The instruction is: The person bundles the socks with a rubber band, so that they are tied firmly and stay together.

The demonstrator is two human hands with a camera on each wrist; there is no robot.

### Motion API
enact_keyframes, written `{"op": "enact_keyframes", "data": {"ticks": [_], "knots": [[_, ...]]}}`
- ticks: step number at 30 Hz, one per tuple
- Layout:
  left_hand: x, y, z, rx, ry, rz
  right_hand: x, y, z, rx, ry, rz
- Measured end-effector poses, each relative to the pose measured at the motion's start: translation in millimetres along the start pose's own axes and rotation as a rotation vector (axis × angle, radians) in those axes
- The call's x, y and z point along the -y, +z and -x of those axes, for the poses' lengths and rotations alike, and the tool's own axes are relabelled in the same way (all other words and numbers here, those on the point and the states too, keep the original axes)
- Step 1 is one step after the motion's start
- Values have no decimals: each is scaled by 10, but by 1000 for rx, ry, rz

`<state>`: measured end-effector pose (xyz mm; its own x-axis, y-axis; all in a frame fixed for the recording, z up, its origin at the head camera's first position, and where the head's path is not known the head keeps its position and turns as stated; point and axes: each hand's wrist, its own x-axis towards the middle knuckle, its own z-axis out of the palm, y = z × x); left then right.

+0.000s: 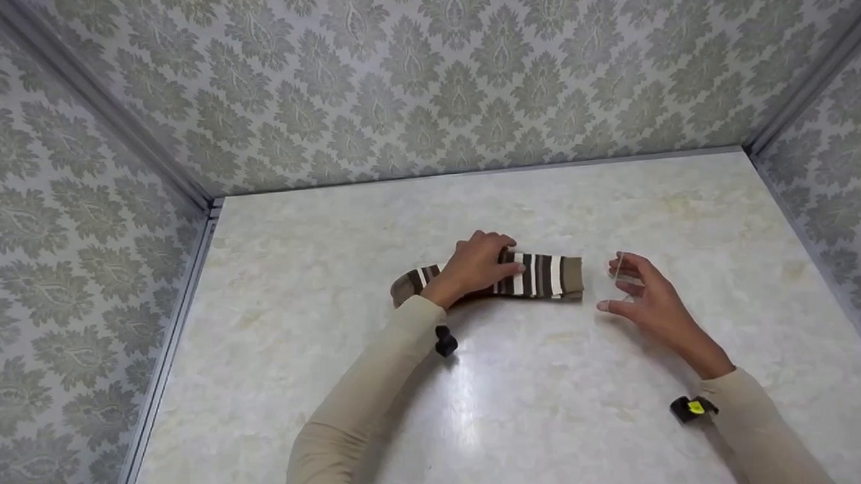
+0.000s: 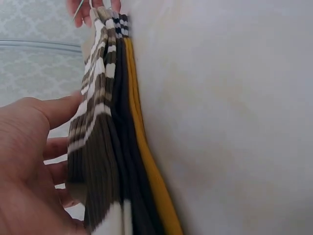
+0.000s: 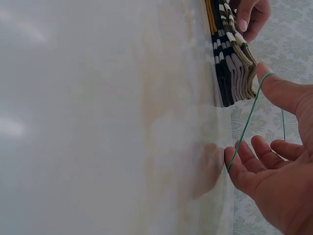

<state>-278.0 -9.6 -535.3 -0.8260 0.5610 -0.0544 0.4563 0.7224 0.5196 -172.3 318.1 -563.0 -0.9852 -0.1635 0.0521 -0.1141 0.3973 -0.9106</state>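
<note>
A stack of folded socks [image 1: 546,275] lies on the table, brown, white and dark striped on top. In the left wrist view, navy and mustard layers of the socks [image 2: 139,122] show beneath. My left hand [image 1: 478,263] is over the middle of the stack, thumb on the striped top sock and fingers over its far edge. To the right of the cuffs, my right hand [image 1: 651,299] is spread apart from the socks. A thin green elastic band [image 3: 247,122] is stretched between its thumb and fingers, which stand inside the loop.
The pale marbled tabletop [image 1: 522,396] reaches the patterned back wall [image 1: 411,85], with more patterned panels at both sides. Small black wrist cameras [image 1: 445,340] are worn at the sleeves.
</note>
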Motion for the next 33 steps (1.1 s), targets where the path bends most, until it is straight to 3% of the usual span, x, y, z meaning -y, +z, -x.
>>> {"op": "enact_keyframes", "data": {"ticks": [9,18,25,33], "knots": [[-175,111,-108,5,-25,-87,9,49,-4,13,15,30],[-306,227,-150,70,-57,-220,18,69,16,13,21,56],[-382,278,-170,66,-63,-185,32,80,-1,10,-1,83],[-334,283,-180,43,-62,-113,69,99,-65,27,-14,87]]}}
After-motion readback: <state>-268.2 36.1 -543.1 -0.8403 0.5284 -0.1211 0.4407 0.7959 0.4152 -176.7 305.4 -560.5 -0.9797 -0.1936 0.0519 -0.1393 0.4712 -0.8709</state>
